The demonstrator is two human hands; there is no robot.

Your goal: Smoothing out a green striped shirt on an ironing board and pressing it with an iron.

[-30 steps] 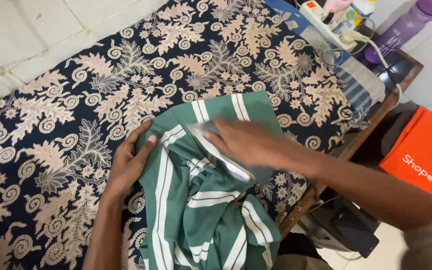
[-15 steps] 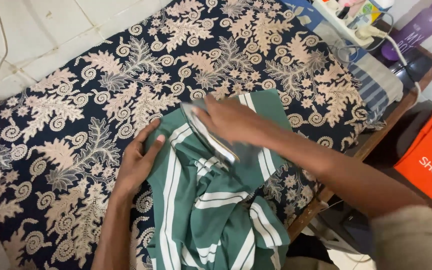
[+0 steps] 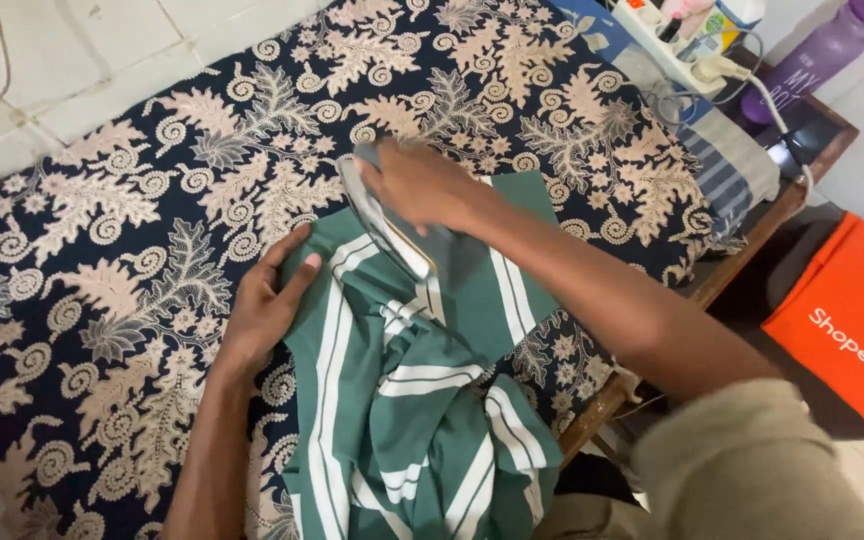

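Observation:
A green garment with white stripes (image 3: 422, 400) lies crumpled on a table covered by a dark blue cloth with beige leaf patterns (image 3: 152, 200). My right hand (image 3: 417, 185) is shut on a grey clothes iron (image 3: 392, 225) that rests at the garment's far edge, its tip over the patterned cloth. My left hand (image 3: 267, 305) lies flat on the garment's left edge and presses it against the table.
At the far right corner a white power strip (image 3: 677, 50) holds plugs and a white cable. A purple bottle (image 3: 817, 55) stands beside it, near a striped cloth (image 3: 727, 165). An orange bag (image 3: 852, 330) sits on the floor at the right, past the wooden table edge (image 3: 752, 235).
My right hand has slid the iron away from me, up the garment to its far edge. My left hand has kept its place on the left edge.

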